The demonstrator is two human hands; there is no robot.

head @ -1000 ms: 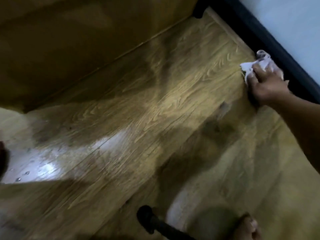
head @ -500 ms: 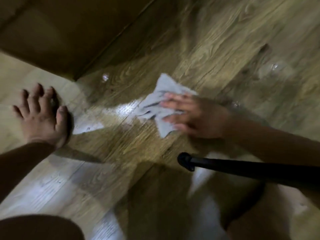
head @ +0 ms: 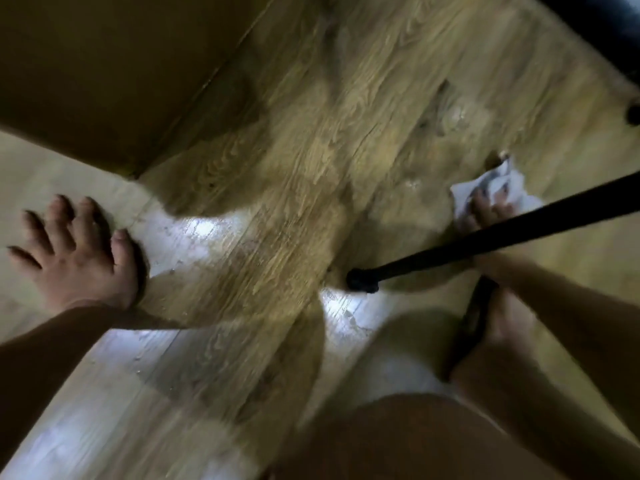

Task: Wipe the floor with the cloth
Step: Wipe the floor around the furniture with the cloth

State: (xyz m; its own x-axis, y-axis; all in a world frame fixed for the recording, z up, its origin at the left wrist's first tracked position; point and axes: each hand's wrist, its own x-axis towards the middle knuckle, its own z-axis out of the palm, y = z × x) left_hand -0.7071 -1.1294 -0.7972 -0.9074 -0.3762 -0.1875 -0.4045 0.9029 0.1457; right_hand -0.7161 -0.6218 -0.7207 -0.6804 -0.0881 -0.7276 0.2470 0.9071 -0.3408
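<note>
Your right hand (head: 488, 216) lay with its fingers stretched flat over the white cloth (head: 502, 187), pressing it to the floor (head: 287, 161). Its palm was hidden behind the black pole (head: 485, 241) crossing just below the fingers. Your left hand (head: 74, 251) was spread wide, palm down on the boards, bracing and holding nothing. A glossy wet patch (head: 194, 230) lay just beside the left thumb, well apart from the cloth. The stroke called for even pressure, overlapping sweeps along the grain from the right hand toward the left, and the cloth spread flat under the fingers rather than bunched.
</note>
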